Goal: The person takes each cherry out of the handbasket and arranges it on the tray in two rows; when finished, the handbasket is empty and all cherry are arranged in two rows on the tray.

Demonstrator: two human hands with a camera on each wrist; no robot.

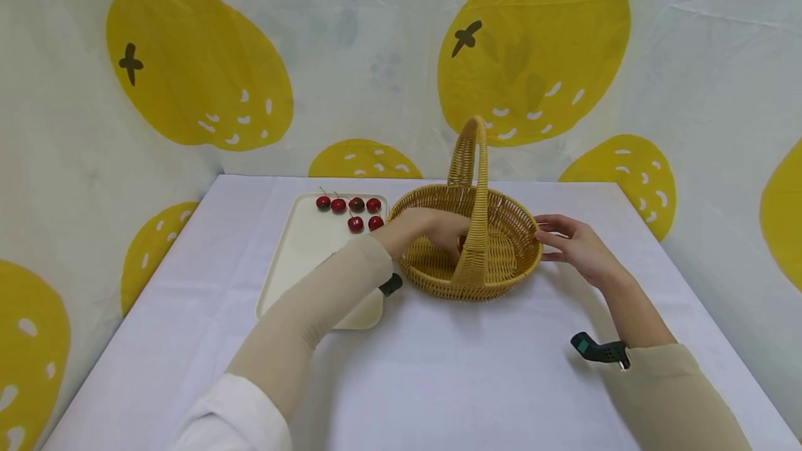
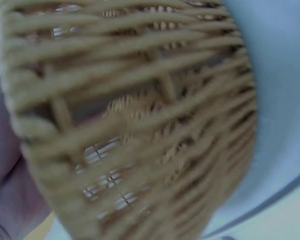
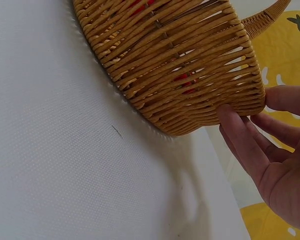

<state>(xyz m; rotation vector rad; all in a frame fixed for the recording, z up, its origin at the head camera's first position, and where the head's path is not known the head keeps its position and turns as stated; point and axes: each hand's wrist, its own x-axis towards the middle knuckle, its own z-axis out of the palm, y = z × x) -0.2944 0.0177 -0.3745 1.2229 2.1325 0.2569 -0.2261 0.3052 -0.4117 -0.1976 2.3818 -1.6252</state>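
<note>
A wicker basket (image 1: 466, 291) with a tall arched handle (image 1: 476, 179) stands on the table. My left hand (image 1: 446, 230) reaches over its near-left rim and down inside, its fingertips hidden behind the handle. The left wrist view shows part of that hand (image 2: 12, 200) beyond the woven wall; I cannot tell whether it holds anything. My right hand (image 1: 579, 249) holds the basket's right rim. In the right wrist view, its fingers (image 3: 240, 132) lie against the outer wall and rim. Red patches (image 3: 186, 82) show through the weave there.
Left of the basket lies a cream tray (image 1: 294, 256), partly covered by my left arm. Several dark red cherries (image 1: 355, 224) sit at its far right part. A white cloth covers the table (image 1: 464, 381). Behind stands a curtain (image 1: 363, 75) printed with yellow fruit.
</note>
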